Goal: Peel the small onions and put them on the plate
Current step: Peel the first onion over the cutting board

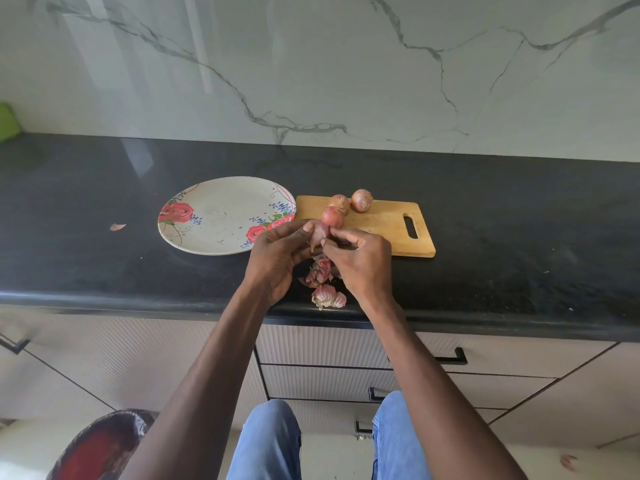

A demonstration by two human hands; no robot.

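My left hand [277,258] grips a small pinkish onion [319,231] above the black counter, thumb on top. My right hand [360,261] pinches the onion's skin from the right side. Three unpeeled onions [341,207] sit together on the left end of a wooden cutting board [388,225]. A flowered plate [218,216] lies left of the board with nothing on it. Loose pink peels [320,271] lie on the counter below my hands, and another clump of peel [327,296] sits at the counter's front edge.
A single scrap of peel [117,226] lies on the counter [519,237] left of the plate. A marble wall [346,64] backs the counter. Drawers [450,358] sit below, and a lined bin [100,445] stands at the lower left.
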